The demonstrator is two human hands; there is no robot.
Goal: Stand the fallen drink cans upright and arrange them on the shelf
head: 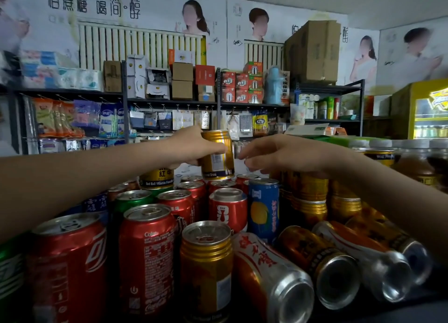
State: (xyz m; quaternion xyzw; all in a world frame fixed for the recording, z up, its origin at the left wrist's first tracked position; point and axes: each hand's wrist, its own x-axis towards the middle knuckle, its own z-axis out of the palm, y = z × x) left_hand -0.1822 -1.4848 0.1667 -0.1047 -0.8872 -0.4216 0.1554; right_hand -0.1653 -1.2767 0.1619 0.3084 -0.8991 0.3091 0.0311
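Left hand (191,148) grips a gold can (217,153) upright above the rear standing cans (192,187); right hand (278,155) hangs loose and empty just beside.

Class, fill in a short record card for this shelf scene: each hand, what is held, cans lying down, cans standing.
left hand: grips the gold can, held upright
right hand: open, beside that can, holding nothing
lying down: four fallen cans, front right, bases toward the camera
standing: red cola cans front left, blue can in the middle
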